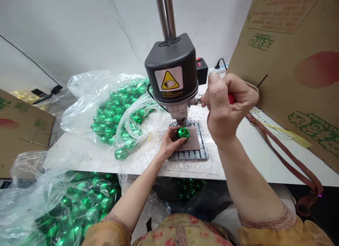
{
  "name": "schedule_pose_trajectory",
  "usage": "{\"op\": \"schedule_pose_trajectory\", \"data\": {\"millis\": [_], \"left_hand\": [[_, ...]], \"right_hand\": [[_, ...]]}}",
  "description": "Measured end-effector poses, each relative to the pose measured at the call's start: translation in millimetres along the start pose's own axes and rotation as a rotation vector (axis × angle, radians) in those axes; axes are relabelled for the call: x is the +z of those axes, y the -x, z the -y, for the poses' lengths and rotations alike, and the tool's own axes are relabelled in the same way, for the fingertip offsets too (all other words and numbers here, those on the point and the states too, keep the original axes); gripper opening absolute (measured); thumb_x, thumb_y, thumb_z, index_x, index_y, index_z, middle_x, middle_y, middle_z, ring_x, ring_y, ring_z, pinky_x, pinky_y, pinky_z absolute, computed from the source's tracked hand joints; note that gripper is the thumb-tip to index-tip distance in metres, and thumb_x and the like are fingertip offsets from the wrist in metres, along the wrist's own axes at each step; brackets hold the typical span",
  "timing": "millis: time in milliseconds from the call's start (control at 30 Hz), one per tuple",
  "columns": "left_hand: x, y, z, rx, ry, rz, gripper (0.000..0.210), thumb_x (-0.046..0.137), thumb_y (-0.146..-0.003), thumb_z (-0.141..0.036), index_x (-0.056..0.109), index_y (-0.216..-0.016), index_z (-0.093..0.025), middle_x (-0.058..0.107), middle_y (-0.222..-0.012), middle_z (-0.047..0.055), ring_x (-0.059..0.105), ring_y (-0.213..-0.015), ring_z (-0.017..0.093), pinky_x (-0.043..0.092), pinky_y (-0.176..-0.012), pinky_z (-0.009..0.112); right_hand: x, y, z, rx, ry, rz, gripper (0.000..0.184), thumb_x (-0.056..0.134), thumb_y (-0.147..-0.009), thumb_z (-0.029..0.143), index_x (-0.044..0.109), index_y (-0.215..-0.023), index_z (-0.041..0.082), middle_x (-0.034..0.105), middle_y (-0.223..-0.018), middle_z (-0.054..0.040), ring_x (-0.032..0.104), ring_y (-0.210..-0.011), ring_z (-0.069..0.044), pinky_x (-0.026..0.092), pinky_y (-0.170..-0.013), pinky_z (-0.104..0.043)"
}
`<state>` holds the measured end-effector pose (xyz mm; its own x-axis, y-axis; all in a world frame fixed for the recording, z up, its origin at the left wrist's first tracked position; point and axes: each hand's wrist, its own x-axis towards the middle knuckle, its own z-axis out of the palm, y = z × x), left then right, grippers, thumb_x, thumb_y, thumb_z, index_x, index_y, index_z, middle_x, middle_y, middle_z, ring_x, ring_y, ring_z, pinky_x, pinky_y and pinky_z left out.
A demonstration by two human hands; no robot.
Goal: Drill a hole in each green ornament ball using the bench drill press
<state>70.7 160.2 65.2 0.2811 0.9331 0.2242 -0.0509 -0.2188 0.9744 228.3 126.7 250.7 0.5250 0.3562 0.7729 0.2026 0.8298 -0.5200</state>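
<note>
A black bench drill press [172,67] with a yellow warning label stands in the middle of the white table. Under its chuck [182,121] sits a shiny green ball [183,132], on a brown board [194,140] over the slotted metal base [202,155]. My left hand [169,142] grips the ball from its left side, thumb in front and fingers behind. At the right of the drill head, my right hand [225,101] is wrapped round the feed lever, whose red knob [231,98] shows between the fingers. Whether the bit touches the ball is too small to tell.
Green balls [116,108] fill a clear plastic bag [87,85] left of the drill. Another bag of green balls [87,207] is at lower left. Cardboard boxes [286,62] stand at both sides. A brown strap [280,152] hangs over the table's right edge. Dark shavings surround the base.
</note>
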Motion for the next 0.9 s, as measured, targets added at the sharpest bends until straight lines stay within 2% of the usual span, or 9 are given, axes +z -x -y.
{"op": "schedule_pose_trajectory", "data": {"millis": [167,267,333,500,600,733,900], "left_hand": [[0.4,2.8,0.5,0.057,-0.023,0.018,0.058,0.092,-0.069,-0.046,0.062,-0.11,-0.02,0.071,-0.119,0.009,0.068,-0.112,0.025,0.055,-0.1,0.04],[1.2,5.7,-0.9,0.055,-0.088,0.026,0.057,0.09,-0.071,-0.046,0.062,-0.114,-0.02,0.071,-0.113,0.008,0.069,-0.106,0.023,0.056,-0.096,0.038],[2.0,7.3,-2.2,0.041,-0.119,0.019,0.057,0.09,-0.072,-0.045,0.062,-0.115,-0.02,0.071,-0.107,0.007,0.069,-0.1,0.022,0.056,-0.092,0.037],[3.1,8.3,-5.7,0.039,-0.13,0.025,0.058,0.091,-0.07,-0.044,0.062,-0.115,-0.02,0.072,-0.109,0.007,0.07,-0.101,0.023,0.057,-0.092,0.038],[3.2,8.2,-6.4,0.033,-0.142,0.025,0.059,0.091,-0.071,-0.044,0.062,-0.117,-0.02,0.072,-0.11,0.008,0.07,-0.103,0.023,0.056,-0.094,0.039],[3.7,8.2,-5.3,0.034,-0.147,0.016,0.06,0.09,-0.071,-0.046,0.063,-0.117,-0.019,0.073,-0.11,0.008,0.07,-0.105,0.025,0.055,-0.096,0.041],[4.6,8.7,-3.7,0.047,-0.13,0.015,0.06,0.09,-0.072,-0.048,0.062,-0.117,-0.02,0.071,-0.111,0.009,0.069,-0.106,0.025,0.055,-0.095,0.04]], "right_hand": [[8.0,-16.2,-3.6,0.074,-0.038,0.018,0.05,0.063,-0.092,0.035,0.032,-0.056,0.021,0.028,-0.052,0.0059,0.032,-0.047,-0.003,0.032,-0.047,-0.024],[8.7,-18.3,-5.6,0.082,-0.036,0.031,0.051,0.063,-0.091,0.044,0.032,-0.057,0.022,0.028,-0.054,0.0052,0.034,-0.05,-0.004,0.035,-0.05,-0.025],[8.3,-18.1,-5.6,0.075,-0.036,0.027,0.051,0.064,-0.091,0.042,0.031,-0.057,0.021,0.026,-0.055,0.0054,0.033,-0.049,-0.004,0.033,-0.05,-0.025],[5.9,-17.4,-3.0,0.072,-0.044,0.053,0.045,0.06,-0.093,0.025,0.031,-0.059,0.02,0.025,-0.054,0.0063,0.029,-0.047,-0.002,0.029,-0.048,-0.022],[3.1,-12.9,-2.2,0.051,-0.049,0.071,0.045,0.06,-0.094,0.026,0.031,-0.059,0.021,0.025,-0.053,0.0065,0.028,-0.046,-0.002,0.028,-0.046,-0.023],[-1.2,0.7,-4.2,0.027,-0.065,0.018,0.049,0.062,-0.092,0.027,0.031,-0.056,0.02,0.022,-0.053,0.0058,0.03,-0.045,-0.003,0.027,-0.047,-0.025],[-4.3,15.1,-10.2,-0.055,-0.098,-0.026,0.051,0.062,-0.093,0.025,0.03,-0.054,0.018,0.024,-0.051,0.0051,0.033,-0.046,-0.004,0.031,-0.051,-0.027]]}}
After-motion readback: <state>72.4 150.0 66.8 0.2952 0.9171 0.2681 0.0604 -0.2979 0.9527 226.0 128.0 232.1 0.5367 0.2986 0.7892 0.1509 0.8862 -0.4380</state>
